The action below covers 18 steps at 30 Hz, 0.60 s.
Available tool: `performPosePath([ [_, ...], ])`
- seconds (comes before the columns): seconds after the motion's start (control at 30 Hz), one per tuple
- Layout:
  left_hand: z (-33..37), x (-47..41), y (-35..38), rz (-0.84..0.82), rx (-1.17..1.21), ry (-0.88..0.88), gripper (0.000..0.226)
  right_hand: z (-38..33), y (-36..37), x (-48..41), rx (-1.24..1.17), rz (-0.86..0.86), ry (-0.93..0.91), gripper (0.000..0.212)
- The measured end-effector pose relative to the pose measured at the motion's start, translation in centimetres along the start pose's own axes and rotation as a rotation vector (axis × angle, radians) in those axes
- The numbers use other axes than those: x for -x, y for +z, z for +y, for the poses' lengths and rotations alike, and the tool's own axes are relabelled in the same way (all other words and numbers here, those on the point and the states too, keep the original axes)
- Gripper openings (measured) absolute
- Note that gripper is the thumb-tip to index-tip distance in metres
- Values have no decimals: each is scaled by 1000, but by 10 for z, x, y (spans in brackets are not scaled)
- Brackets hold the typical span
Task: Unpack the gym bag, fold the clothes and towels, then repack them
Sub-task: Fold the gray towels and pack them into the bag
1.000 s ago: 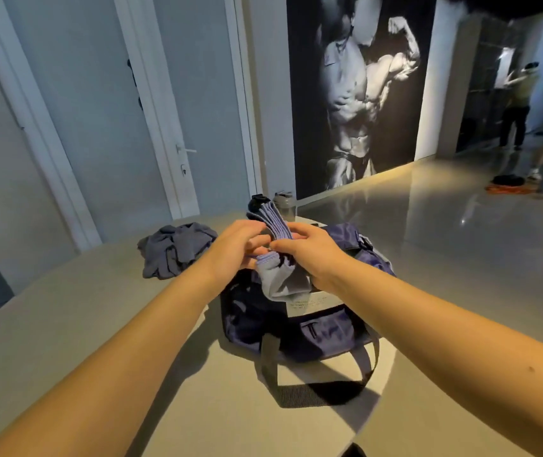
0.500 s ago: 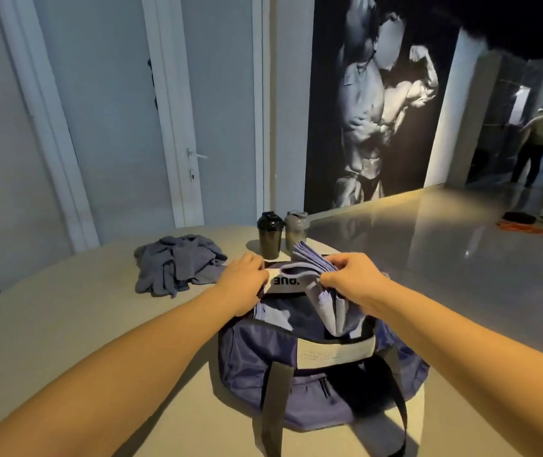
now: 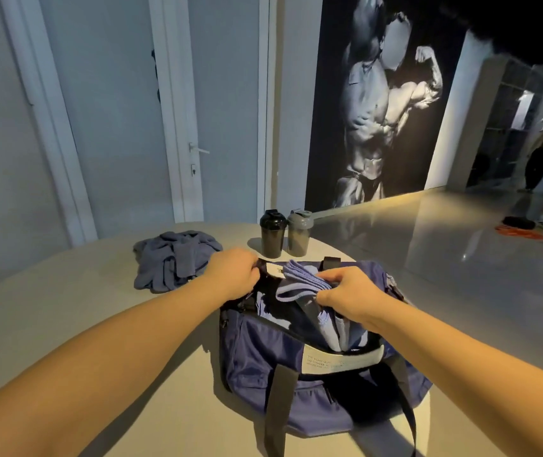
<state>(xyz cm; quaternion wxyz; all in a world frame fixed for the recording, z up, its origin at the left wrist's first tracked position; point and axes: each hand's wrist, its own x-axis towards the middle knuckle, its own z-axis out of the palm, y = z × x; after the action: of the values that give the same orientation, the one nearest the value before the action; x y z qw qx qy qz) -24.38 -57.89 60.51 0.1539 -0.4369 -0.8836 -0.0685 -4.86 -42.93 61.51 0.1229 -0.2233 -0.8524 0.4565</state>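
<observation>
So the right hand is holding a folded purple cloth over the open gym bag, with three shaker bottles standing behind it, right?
Not quite: only two shakers stand behind the gym bag, not three, a black bottle and a grey bottle, as the head view shows. The rest holds: the right hand grips the folded purple cloth over the open bag.

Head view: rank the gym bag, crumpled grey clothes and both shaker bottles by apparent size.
1. gym bag, though it is nearest the camera.
2. crumpled grey clothes.
3. black shaker and grey shaker: alike, unranked.
</observation>
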Motion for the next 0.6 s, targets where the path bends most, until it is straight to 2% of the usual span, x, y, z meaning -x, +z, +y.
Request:
performPosePath([
  [0.1, -3, -3, -1, 83, 289, -189, 30, -10, 5, 6, 175, -3, -179, 27],
  [0.2, 0, -10, -8, 99, 492, -275, 33, -26, 10, 11, 354, -67, -313, 21],
  [0.3, 7, -15, -19, 132, 615, -283, 33, -31, 16, 2, 434, -158, -231, 17],
  [0.43, 19, -13, -29, 153, 592, -241, 30, -28, 28, -36, 414, 115, -115, 8],
  [0.5, 19, -11, -28, 149, 584, -244, 31, -28, 40, -49, 345, 218, -97, 15],
  [0.53, 18, -10, -25, 141, 582, -257, 32, -25, 48, -52, 325, 223, -86, 21],
  [0.6, 15, -7, -17, 116, 562, -272, 36, -14, 65, -54, 285, 157, -55, 21],
])
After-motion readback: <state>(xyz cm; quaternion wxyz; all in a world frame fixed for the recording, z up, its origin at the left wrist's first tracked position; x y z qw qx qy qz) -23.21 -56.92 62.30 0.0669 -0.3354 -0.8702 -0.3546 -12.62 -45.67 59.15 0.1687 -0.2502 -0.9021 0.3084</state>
